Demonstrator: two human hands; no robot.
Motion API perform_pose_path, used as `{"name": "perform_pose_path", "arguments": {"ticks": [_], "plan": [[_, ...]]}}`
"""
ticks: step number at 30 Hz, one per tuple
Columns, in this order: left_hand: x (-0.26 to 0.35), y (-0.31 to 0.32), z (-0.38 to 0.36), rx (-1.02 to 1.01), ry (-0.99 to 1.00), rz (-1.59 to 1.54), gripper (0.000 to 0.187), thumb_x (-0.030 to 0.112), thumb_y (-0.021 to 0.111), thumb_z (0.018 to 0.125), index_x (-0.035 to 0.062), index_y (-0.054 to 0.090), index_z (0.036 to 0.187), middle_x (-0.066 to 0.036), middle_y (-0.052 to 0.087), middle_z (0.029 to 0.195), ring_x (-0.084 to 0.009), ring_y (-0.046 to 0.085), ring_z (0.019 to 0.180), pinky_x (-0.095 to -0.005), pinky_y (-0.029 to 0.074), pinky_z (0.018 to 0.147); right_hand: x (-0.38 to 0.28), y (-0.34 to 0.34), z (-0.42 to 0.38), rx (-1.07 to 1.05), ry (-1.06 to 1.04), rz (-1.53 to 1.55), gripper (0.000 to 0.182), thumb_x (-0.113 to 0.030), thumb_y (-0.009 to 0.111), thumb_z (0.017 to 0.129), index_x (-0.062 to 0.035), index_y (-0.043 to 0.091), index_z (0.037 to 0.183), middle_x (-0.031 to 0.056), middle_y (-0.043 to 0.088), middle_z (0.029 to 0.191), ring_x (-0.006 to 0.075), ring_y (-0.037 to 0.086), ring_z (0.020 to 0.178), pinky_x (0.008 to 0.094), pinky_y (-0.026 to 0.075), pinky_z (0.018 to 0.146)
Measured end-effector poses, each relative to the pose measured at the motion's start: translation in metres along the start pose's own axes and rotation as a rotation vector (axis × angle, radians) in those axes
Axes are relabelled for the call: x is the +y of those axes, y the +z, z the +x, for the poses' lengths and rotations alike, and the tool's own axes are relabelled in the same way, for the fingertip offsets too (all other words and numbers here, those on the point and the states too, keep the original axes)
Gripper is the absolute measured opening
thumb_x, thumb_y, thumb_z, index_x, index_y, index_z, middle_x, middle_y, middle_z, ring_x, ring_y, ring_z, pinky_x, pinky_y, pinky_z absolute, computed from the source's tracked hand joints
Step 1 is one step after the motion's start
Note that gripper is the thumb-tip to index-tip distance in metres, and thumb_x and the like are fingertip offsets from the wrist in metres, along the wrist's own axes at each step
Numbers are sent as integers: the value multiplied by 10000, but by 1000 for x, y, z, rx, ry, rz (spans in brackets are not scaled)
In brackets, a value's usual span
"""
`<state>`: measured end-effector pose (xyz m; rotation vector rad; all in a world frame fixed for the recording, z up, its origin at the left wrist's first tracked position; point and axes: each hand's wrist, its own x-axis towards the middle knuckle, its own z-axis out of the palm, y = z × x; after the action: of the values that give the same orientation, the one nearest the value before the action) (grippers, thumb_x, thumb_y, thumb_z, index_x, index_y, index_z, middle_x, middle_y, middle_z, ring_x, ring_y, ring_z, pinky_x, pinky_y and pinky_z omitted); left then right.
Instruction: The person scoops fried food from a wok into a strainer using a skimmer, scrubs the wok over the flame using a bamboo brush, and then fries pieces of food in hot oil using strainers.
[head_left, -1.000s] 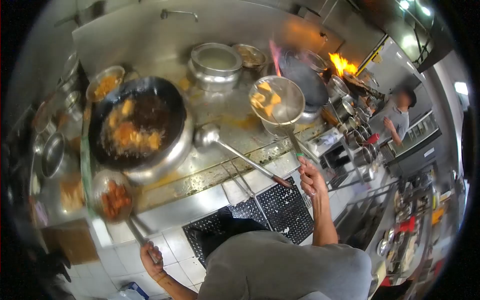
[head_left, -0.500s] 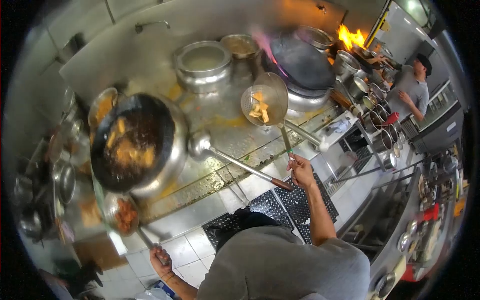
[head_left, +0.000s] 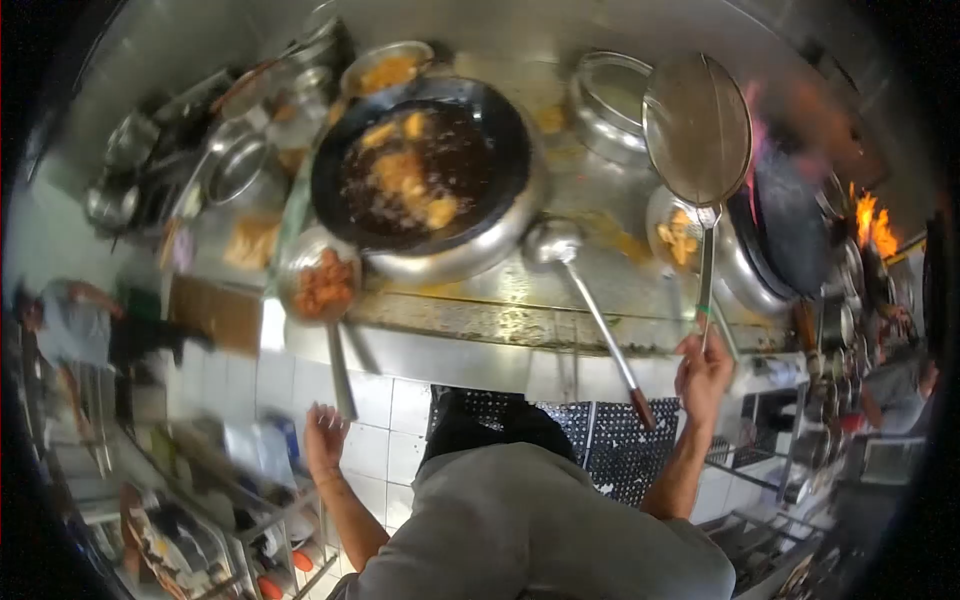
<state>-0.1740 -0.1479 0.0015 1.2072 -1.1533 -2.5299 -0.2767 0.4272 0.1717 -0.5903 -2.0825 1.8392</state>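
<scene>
My right hand point(head_left: 705, 375) is closed round the thin handle of a wide mesh skimmer point(head_left: 697, 125), raised over the stove. Beneath and beside the skimmer rests a ladle bowl point(head_left: 660, 215) holding pale yellow pieces. My left hand point(head_left: 326, 438) is beside the handle end of another ladle point(head_left: 338, 365), fingers loosely bent and apart. Reddish-brown chunks point(head_left: 325, 285) fill that ladle, which rests at the stove's front edge. Behind it, golden pieces point(head_left: 400, 175) fry in dark bubbling oil in a large wok point(head_left: 490, 215).
A long ladle with a wooden handle end point(head_left: 605, 325) lies across the stove edge. At the back stand a lidded steel pot point(head_left: 612, 100) and a bowl of orange-brown food point(head_left: 388, 70). Flames point(head_left: 875, 225) rise far right. Other people point(head_left: 75, 325) stand left and right.
The view has swung, shifting the stove rightward in frame. My left hand has let go of the ladle with reddish chunks. The skimmer has moved away from the yellow pieces, leaving them more exposed.
</scene>
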Motion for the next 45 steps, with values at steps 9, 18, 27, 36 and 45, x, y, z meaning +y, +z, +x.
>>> {"name": "perform_pose_path", "arguments": {"ticks": [9, 18, 27, 36, 45], "plan": [[53, -13, 17, 184, 184, 70, 341, 251, 531, 900, 29, 500, 1157, -107, 521, 1059, -248, 518, 927, -391, 459, 815, -59, 105, -23, -365, 72, -224, 348, -21, 529, 913, -4, 543, 1260, 16, 603, 708, 30, 434, 444, 190, 333, 396], [67, -60, 54, 215, 182, 77, 306, 220, 520, 891, 15, 526, 1118, -96, 533, 998, -226, 528, 869, -340, 481, 730, -142, 105, 66, -731, -456, -1026, 388, 57, 586, 803, -91, 643, 1157, 84, 666, 761, 64, 545, 711, 273, 481, 676], [62, -50, 63, 196, 167, 16, 178, 228, 571, 891, 95, 551, 1007, -14, 561, 864, -158, 534, 769, -336, 472, 672, -189, 128, 115, -875, 165, -898, 363, 16, 533, 883, -89, 604, 1223, 26, 628, 713, 41, 441, 457, 200, 348, 397], [48, -53, 20, 277, 200, -68, 165, 209, 552, 886, 96, 547, 1006, 5, 561, 835, -150, 536, 772, -341, 466, 710, -87, 168, 90, -944, 199, -535, 348, -144, 566, 922, -95, 552, 1266, -2, 614, 705, 31, 384, 395, 206, 268, 308], [26, -31, 0, 278, 235, -67, 301, 221, 525, 885, 11, 532, 1101, -79, 529, 974, -209, 516, 863, -354, 465, 748, -28, 227, 41, -907, 606, 61, 432, -81, 493, 940, -82, 388, 1360, 5, 514, 790, 32, 352, 408, 187, 258, 280]]}}
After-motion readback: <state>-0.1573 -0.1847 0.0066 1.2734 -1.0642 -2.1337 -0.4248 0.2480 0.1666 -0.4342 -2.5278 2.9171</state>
